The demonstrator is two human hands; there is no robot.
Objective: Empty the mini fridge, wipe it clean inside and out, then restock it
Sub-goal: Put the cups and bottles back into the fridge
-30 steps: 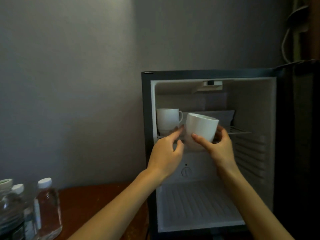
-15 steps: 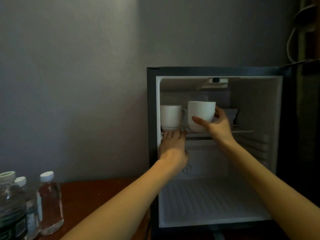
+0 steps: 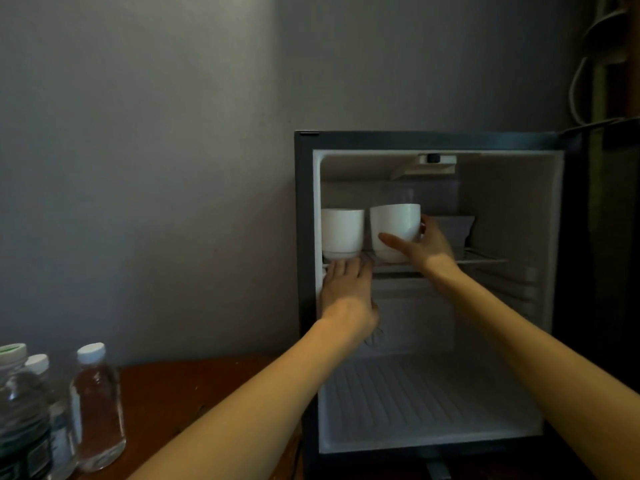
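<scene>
Gripping a white cup inside the open fridge, the right hand has its thumb laid across the cup's front and its fingers curled round the right side. The cup stands upright at the shelf in the upper half of the fridge; in the dim light it is hard to tell whether its base sits on the wires or hangs just above them. Just beside it on the left, a second cup stands upright on the same shelf, close against the fridge's left wall, with a narrow gap between the two. Below that second cup the left hand reaches up with its fingers straight and held together, the tips touching the shelf's front edge. Behind the right hand, a flat pale package lies at the back of the shelf. The fridge's ribbed white floor lies bare below. To the left of the fridge, a reddish-brown table carries three capped clear bottles at its near left end, well apart from the fridge. A grey wall rises behind, and a pale cable hangs at the upper right.
</scene>
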